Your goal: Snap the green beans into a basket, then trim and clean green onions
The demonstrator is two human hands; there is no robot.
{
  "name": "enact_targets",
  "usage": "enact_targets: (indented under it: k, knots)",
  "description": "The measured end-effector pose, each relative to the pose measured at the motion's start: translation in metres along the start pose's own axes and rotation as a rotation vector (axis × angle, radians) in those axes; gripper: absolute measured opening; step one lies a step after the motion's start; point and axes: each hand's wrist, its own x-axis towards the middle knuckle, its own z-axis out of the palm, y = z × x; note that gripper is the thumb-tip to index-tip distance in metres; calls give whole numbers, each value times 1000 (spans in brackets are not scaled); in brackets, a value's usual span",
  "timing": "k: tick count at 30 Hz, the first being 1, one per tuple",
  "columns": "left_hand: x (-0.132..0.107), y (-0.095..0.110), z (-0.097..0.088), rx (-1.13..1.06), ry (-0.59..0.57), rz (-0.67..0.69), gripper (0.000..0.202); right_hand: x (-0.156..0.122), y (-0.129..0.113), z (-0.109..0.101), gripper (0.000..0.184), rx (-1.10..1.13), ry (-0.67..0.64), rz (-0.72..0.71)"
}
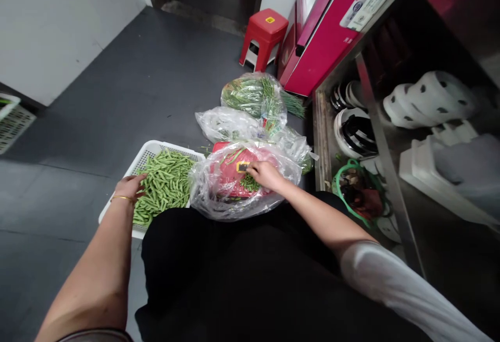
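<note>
My left hand (130,187) is at the left side of a white plastic basket (150,149) full of green beans (166,183). Its fingers reach over the beans, loosely apart, and no held thing shows. My right hand (267,174) is closed in a pinch above a clear plastic bag (250,209), spread over a red stool (230,170). What lies between those fingertips, if anything, is too small to make out. Beneath that hand, a small heap of green bean ends (250,182) rests on the bag, and a few long green pieces (234,156) lie farther back.
Clear bags of long green vegetables (250,97) lie beyond the stool. Another red stool (267,24) stands near a pink fridge (324,34). Metal shelving (385,159) on the right holds white containers (433,99) and a green basket (344,167). A pale crate (17,125) is far left.
</note>
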Motion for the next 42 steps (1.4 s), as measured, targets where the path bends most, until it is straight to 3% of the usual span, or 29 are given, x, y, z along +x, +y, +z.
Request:
enact_targets:
  k: [2,4,8,12,15,19,22,24,26,29,31,34,36,38,40,42]
  knots:
    - [1,-1,2,15,41,-68,6,36,-6,9,29,-165,-28,-32]
    - [-11,3,7,-12,-21,-41,3,63,-14,20,34,-312,-99,-69]
    - [-67,17,18,-66,-207,128,21,72,-18,27,38,-396,-161,-106]
    - [-131,20,43,-65,-425,180,37,26,-6,18,35,-379,-120,-130]
    - [-163,3,81,-23,-629,83,40,-26,-2,19,32,-297,58,-140]
    - [-183,-38,144,-99,-772,-178,38,-87,-14,41,28,-188,215,-355]
    - [-189,-63,170,-245,-773,-221,26,-115,-20,53,24,-84,248,-539]
    - [-191,-69,172,-287,-738,-201,22,-126,-19,51,25,99,280,-526]
    - [-193,-67,167,-335,-682,-172,23,-134,-16,45,23,351,267,-355]
    - [-200,-57,158,-450,-606,-90,22,-140,-18,36,24,633,82,-97]
    - [-207,-53,158,-485,-584,-48,20,-140,-24,35,28,700,-38,-62]
    - [-216,-54,161,-526,-558,-23,17,-139,-34,39,28,627,39,-49]
    - [-219,-58,163,-566,-564,-38,16,-141,-38,39,30,524,184,-149]
    - [-219,-62,163,-599,-598,-89,13,-146,-41,37,31,449,288,-386]
    - [-218,-64,160,-615,-656,-133,11,-153,-42,32,31,421,312,-617]
    - [-218,-63,154,-576,-729,-124,14,-157,-38,26,28,433,276,-688]
